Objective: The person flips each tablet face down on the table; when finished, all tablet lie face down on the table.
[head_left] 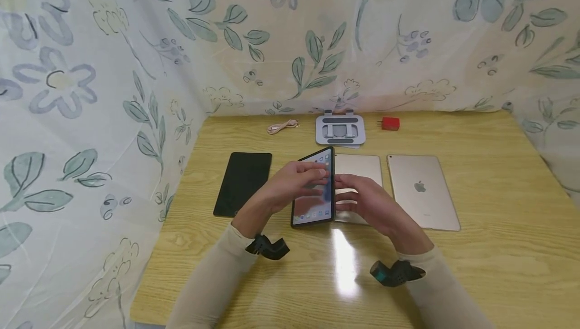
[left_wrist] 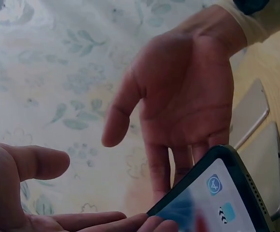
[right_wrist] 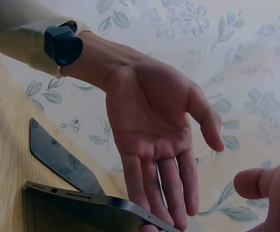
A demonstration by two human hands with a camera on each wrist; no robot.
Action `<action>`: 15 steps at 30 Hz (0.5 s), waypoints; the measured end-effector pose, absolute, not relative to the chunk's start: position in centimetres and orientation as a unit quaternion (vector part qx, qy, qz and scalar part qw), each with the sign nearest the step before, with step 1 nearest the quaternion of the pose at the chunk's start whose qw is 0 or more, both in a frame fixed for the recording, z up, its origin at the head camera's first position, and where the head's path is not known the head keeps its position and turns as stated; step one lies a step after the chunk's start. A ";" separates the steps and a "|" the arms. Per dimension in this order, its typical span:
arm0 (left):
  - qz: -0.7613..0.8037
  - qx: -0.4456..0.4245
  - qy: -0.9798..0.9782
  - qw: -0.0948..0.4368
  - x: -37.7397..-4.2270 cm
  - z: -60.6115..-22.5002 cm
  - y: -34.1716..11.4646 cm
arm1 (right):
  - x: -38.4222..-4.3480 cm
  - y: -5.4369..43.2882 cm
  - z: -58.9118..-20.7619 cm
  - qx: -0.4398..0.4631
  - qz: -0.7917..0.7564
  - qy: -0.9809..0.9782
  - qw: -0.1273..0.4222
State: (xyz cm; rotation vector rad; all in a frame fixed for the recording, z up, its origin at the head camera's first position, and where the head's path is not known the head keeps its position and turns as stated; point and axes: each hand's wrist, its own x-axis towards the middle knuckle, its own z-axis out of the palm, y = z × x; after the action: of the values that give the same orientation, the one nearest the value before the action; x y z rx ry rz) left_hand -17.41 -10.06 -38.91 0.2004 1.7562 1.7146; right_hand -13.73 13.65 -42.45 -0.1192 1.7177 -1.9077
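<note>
A tablet with a lit screen (head_left: 314,203) stands tilted over the table, its right long edge raised and its screen turned left. My left hand (head_left: 292,185) lies over that screen, fingers straight and reaching to the raised edge. From the other side, my right hand (head_left: 371,200) brings extended fingers against the tablet's edge and back. The left wrist view shows the right palm (left_wrist: 186,96) facing in, thumb held apart from the tablet corner (left_wrist: 227,164). In the right wrist view the left hand's straight fingers (right_wrist: 169,183) meet the tablet's dark rim (right_wrist: 111,202).
A black-screened tablet (head_left: 242,183) lies at left. Two gold-backed tablets, one (head_left: 360,165) partly behind my right hand and another (head_left: 423,193) farther right, lie face down. Along the back are a coiled cable (head_left: 283,126), a folded grey stand (head_left: 341,128) and a red charger (head_left: 390,123).
</note>
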 end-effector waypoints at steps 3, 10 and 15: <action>0.656 0.076 0.674 0.331 -17.2 -38.5 -10.2 | -13.6 13.1 -41.9 -0.054 -0.704 0.653 0.273; 0.655 0.079 0.683 0.313 -16.5 -37.5 -11.5 | -13.5 11.6 -40.7 -0.067 -0.707 0.650 0.270; 0.668 0.072 0.681 0.289 -16.4 -37.1 -12.6 | -13.5 10.4 -40.0 -0.083 -0.709 0.647 0.269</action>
State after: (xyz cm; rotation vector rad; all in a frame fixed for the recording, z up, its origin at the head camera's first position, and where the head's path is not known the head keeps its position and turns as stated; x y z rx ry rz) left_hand -16.35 -12.62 -37.09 0.1924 1.8180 1.7838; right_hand -13.53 10.37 -40.03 -0.2233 1.7431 -1.9114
